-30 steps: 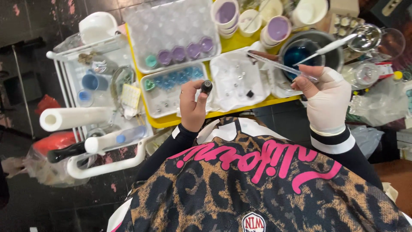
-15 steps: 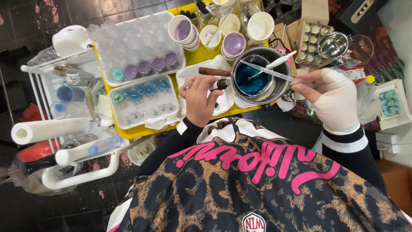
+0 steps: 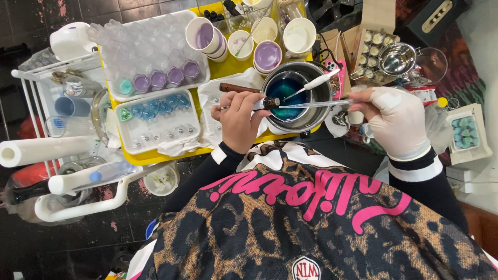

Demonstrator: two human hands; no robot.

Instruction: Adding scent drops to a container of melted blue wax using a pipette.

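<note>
A small bottle (image 3: pixel 268 102) is held over the pot (image 3: pixel 296 96) of blue liquid.

The left hand (image 3: pixel 239 120) is closed around it; a thin dropper (image 3: pixel 316 104), perhaps glass, is pinched by the gloved right hand (image 3: pixel 395 122).

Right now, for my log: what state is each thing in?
Small dark bottle: uncapped, tilted, held in left hand.
Pipette: level, gripped by gloved right hand, tip at bottle.
Metal bowl: holds blue liquid.
Purple cup: upright.
</note>
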